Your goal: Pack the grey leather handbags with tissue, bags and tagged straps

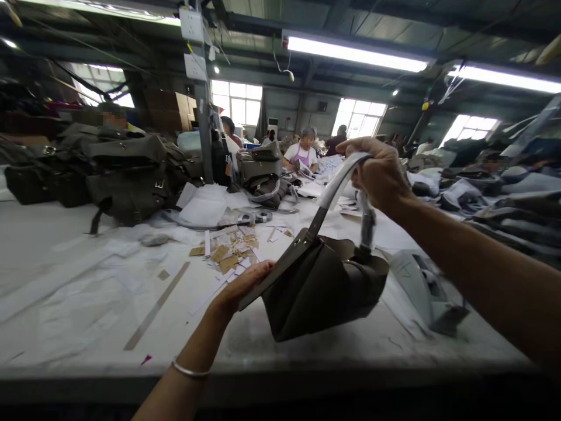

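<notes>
A dark olive handbag [324,286] hangs tilted above the front part of the white table. Its handle [337,181], wrapped in clear plastic, arches up to my right hand [379,172], whose fingers are closed round the top of it. My left hand [248,283] lies against the bag's flap at its left edge, the palm beneath and behind it; the fingers are partly hidden by the flap, so their grip cannot be made out.
Dark bags [127,175] are piled at the left. Cardboard and paper scraps [228,254] lie mid-table. A grey tape dispenser [423,286] stands right of the bag. A post [204,117] rises behind. A person in an apron [303,153] is across the table.
</notes>
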`<state>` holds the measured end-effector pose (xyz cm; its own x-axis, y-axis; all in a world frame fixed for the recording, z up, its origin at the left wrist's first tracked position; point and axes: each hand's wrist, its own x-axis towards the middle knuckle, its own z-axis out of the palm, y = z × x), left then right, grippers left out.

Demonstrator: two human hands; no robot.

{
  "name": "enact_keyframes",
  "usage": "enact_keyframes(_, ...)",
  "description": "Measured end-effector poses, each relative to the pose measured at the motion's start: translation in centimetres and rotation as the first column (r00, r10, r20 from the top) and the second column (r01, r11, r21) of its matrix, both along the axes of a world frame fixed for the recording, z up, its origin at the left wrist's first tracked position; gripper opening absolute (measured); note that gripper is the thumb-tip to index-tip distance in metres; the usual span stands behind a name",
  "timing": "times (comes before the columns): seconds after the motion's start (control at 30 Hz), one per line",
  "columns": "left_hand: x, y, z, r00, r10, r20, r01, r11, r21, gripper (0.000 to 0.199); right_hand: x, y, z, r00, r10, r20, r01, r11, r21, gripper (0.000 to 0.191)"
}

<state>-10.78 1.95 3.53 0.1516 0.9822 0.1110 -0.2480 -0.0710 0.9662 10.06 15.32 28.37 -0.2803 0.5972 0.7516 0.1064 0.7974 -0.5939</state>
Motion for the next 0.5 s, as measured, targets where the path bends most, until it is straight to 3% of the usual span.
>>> enact_keyframes(0.07,-1.2,-1.8,0.9,0.999,0.005,0.037,-0.006,0.999,0.038,0.052,-0.4,-0.1,-0.3,0.988,0.110,-0.111,-0.123,0.985,-0.122,0.015)
enact_keyframes(0.2,-1.5,-2.9,1.6,0.996,0.085,-0.013,-0.084,0.995,0.047,0.053,-0.5,-1.5,-0.9,0.952,0.263,-0.156,-0.283,0.951,-0.126,0.014)
enact_keyframes(0.27,-0.9,-2.4,1.5,0.968,0.231,-0.102,-0.224,0.972,0.074,0.052,-0.1,-2.2,-1.3,0.946,0.319,-0.060,-0.324,0.939,-0.117,0.022)
enact_keyframes(0.37,0.0,-1.3,1.8,0.835,0.482,-0.264,-0.421,0.870,0.257,0.057,1.2,-2.4,-2.1,0.920,0.336,0.202,-0.327,0.942,-0.080,0.044)
enact_keyframes(0.43,0.9,-0.8,2.6,0.744,0.524,-0.416,-0.364,0.838,0.406,0.055,2.2,-2.1,-3.1,0.883,0.309,0.354,-0.287,0.951,-0.113,0.058)
enact_keyframes(0.5,2.0,-0.5,3.7,0.667,0.445,-0.598,-0.152,0.867,0.475,0.040,3.0,-1.8,-4.5,0.849,0.317,0.422,-0.236,0.943,-0.235,0.065)
